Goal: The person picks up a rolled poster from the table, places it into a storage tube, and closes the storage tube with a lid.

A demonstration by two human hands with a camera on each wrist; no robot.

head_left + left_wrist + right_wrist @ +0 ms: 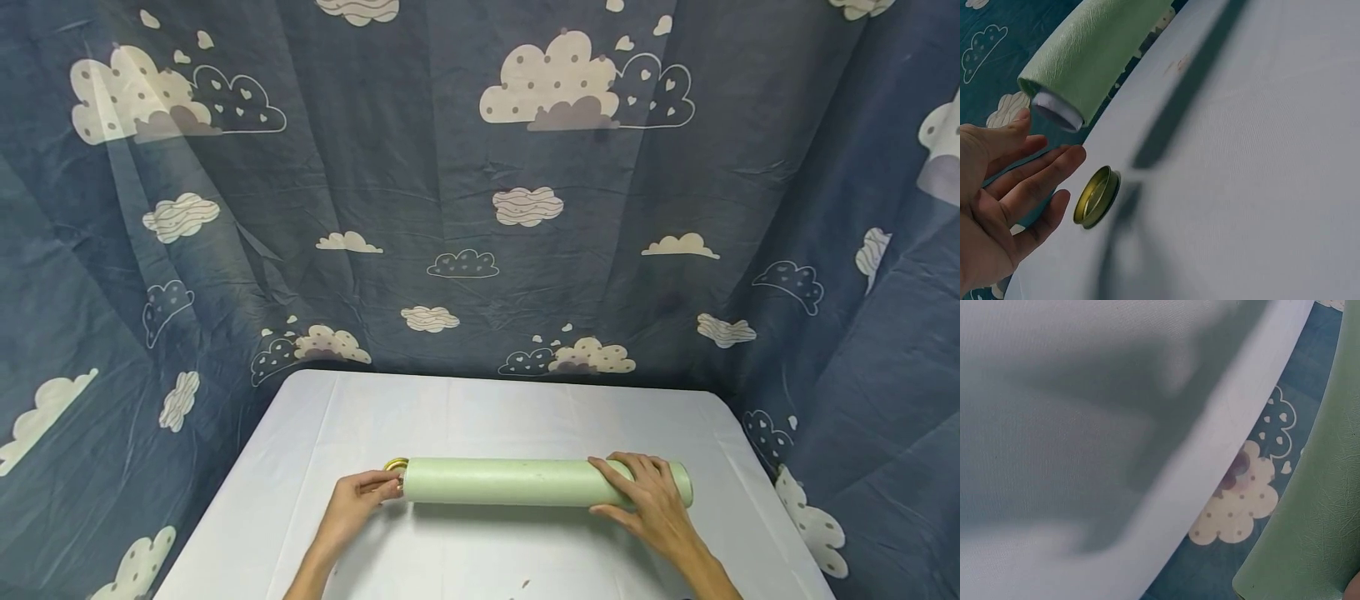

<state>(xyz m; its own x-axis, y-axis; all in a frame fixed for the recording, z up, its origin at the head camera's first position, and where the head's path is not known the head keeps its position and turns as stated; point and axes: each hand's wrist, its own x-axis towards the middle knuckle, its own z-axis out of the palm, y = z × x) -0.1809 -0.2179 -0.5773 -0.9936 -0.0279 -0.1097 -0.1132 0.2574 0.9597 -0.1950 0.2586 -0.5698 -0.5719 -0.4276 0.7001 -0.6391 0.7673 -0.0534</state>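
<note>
A long pale green tube [502, 481] lies sideways across the head view, its shadow falling on the table just in front of it. Near its right end, my right hand [648, 504] grips it with the thumb in front and the fingers over the top. My left hand [356, 500] is at the left end, fingers loosely bent and holding nothing in the left wrist view. There, a white rolled edge [1059, 112] shows inside the tube's open mouth, just beyond the fingertips. A round gold metal lid [1097, 197] sits on the table beside the fingers.
The table [465, 417] has a white cover. Dark blue cloth [450, 150] with a cloud print hangs behind it and on both sides. Small brownish flecks [526, 583] lie near the front of the table.
</note>
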